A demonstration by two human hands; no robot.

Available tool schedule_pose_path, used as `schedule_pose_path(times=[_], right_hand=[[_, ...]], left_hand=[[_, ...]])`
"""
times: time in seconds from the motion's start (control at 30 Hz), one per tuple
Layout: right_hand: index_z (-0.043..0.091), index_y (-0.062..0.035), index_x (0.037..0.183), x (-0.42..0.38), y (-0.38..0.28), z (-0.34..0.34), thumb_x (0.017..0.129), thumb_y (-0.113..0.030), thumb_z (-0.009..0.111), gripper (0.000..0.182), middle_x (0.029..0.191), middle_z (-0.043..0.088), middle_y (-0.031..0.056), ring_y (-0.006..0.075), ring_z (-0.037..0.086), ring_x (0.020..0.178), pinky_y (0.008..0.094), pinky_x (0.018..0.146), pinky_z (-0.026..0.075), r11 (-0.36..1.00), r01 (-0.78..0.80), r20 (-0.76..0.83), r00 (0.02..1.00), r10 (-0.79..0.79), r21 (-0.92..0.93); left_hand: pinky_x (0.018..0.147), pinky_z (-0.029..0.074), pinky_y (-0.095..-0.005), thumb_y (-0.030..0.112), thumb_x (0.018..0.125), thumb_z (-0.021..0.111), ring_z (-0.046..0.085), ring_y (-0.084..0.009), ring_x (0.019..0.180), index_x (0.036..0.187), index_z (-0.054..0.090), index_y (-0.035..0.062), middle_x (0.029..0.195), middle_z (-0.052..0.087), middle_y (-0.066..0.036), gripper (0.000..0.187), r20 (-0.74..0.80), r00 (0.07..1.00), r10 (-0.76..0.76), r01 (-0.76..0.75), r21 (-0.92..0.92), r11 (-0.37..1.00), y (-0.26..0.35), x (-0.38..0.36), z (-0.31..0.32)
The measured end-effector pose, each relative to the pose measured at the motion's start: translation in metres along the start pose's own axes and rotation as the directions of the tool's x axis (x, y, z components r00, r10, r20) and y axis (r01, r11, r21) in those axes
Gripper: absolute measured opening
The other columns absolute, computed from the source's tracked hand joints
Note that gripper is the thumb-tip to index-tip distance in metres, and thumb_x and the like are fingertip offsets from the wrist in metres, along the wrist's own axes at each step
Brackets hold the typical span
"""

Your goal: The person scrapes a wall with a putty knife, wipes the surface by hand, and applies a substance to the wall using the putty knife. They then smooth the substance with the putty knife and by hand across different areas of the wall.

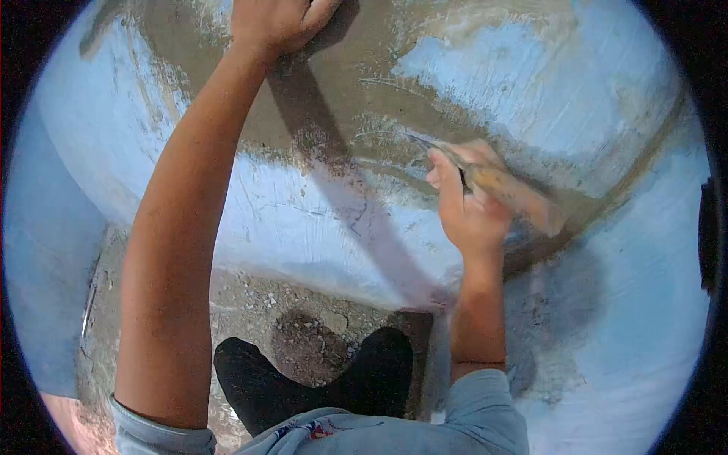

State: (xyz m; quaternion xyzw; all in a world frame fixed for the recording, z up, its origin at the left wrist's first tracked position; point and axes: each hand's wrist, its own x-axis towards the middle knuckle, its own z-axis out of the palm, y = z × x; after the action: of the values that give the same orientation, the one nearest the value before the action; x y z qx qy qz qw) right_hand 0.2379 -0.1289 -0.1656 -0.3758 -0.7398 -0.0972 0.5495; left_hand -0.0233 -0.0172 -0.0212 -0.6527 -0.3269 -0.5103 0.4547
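Observation:
My right hand (470, 197) is closed around a scraper (489, 180) with a light wooden handle, blurred by motion. Its thin dark metal blade points up and left, with the tip at or close to the wall. In front of me the wall (303, 201) has pale blue-white paint, with a broad grey-brown patch (349, 114) where the surface is rough and streaked. My left hand (279, 21) is at the top edge, against or just over that patch. Its fingers are mostly out of view.
Below the wall lies a dirt floor (250, 303) strewn with small crumbs and pebbles. My dark-clad legs (318, 390) show at the bottom. A second pale blue wall (629, 326) stands at the right, meeting the first along a brown, curved corner line. Another bluish surface (45, 265) rises at the left.

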Motion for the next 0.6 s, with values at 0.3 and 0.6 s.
schedule_pose_path(times=[0.3,0.6], right_hand=[[0.078,-0.0082,0.094,0.004,0.009,0.003,0.093,-0.018,0.07,0.013,0.089,0.072,0.013,0.0349,0.07,0.083,0.0421,0.07,0.056,0.962,0.062,0.247,0.969,0.006,-0.265],[0.077,-0.0047,0.088,0.017,-0.002,0.008,0.091,-0.017,0.071,0.015,0.087,0.074,0.012,0.0342,0.07,0.079,0.0429,0.073,0.055,0.949,0.222,0.358,0.924,-0.132,-0.224]], left_hand=[[0.127,0.012,-0.0569,0.04,0.098,0.05,0.024,-0.0355,0.156,0.158,0.043,0.0247,0.169,0.03,-0.007,0.062,-0.017,1.0,-0.007,0.007,-0.019,1.0,-0.005,0.0,-0.001],[0.127,0.012,-0.0567,0.041,0.097,0.049,0.025,-0.0347,0.156,0.158,0.044,0.0249,0.17,0.031,-0.006,0.063,-0.035,0.999,-0.016,0.015,-0.049,0.999,-0.003,-0.001,-0.001]])
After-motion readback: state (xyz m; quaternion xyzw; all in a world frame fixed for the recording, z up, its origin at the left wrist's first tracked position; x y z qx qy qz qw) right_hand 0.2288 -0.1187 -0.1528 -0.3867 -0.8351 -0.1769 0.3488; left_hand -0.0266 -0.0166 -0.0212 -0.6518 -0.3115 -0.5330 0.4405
